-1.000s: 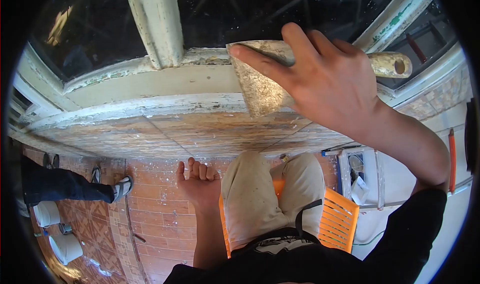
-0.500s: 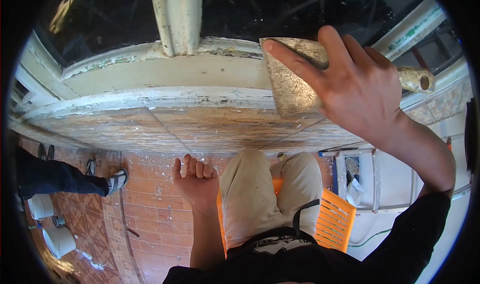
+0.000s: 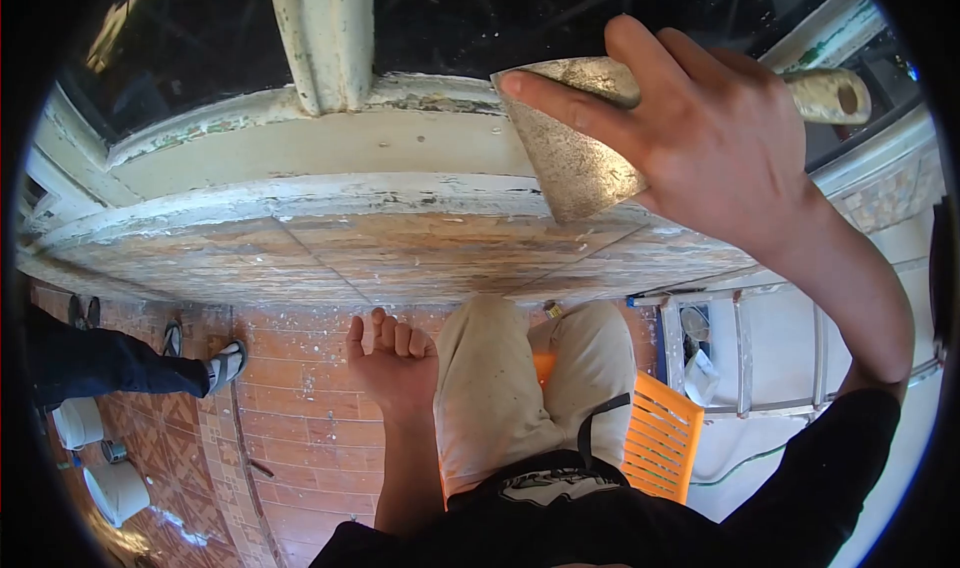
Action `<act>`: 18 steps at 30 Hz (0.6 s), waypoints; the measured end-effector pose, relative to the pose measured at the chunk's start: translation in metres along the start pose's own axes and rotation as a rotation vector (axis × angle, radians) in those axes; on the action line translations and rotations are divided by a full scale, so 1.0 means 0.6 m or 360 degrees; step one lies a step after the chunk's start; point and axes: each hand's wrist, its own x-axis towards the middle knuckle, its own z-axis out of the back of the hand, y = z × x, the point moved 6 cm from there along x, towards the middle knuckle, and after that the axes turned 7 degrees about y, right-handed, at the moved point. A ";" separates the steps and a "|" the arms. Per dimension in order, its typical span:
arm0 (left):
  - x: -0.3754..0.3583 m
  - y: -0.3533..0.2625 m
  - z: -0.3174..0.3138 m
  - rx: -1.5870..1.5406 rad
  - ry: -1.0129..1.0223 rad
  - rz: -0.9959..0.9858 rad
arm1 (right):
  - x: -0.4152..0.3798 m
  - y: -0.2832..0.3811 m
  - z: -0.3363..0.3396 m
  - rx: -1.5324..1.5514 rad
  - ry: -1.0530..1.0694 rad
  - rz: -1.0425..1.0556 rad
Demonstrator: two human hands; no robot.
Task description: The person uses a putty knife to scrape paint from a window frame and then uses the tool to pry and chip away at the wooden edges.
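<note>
Tiled floor (image 3: 300,423), buckets (image 3: 117,493), window post (image 3: 328,38), scraper (image 3: 568,163) in right hand (image 3: 715,143)

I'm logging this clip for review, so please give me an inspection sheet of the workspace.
Surface: window frame, paint worn and chipped.
Job's things: scraper, blade over the frame.
Clutter: pale flecks on the tiled floor; white buckets at left.
Hands: right hand grips the scraper; left hand half curled, nothing seen in it.
Cables: thin green line beside the orange chair, cord or hose unclear.
Surroundings: ladder at right; another person's leg at left.
</note>
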 end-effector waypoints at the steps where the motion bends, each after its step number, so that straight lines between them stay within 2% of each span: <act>1: 0.001 0.000 -0.002 0.0005 0.0006 0.0011 | 0.002 -0.002 0.000 0.0052 -0.0026 0.0027; 3: 0.002 -0.008 -0.006 0.0001 0.0022 0.0002 | 0.000 -0.004 0.002 0.0091 -0.0025 0.0046; 5: 0.004 -0.026 -0.020 0.0008 0.0139 -0.0156 | 0.005 -0.006 0.000 0.0129 -0.0037 0.0064; 11: 0.003 0.005 -0.002 0.0023 0.0033 -0.0034 | -0.010 -0.002 -0.002 0.0101 -0.0028 0.0029; 14: 0.007 -0.003 -0.010 0.0038 0.0104 -0.0103 | 0.000 0.002 -0.003 0.0041 -0.0050 0.0037; 18: 0.005 0.001 0.001 0.0050 0.0064 -0.0044 | -0.015 -0.009 0.002 0.0138 0.0032 0.0023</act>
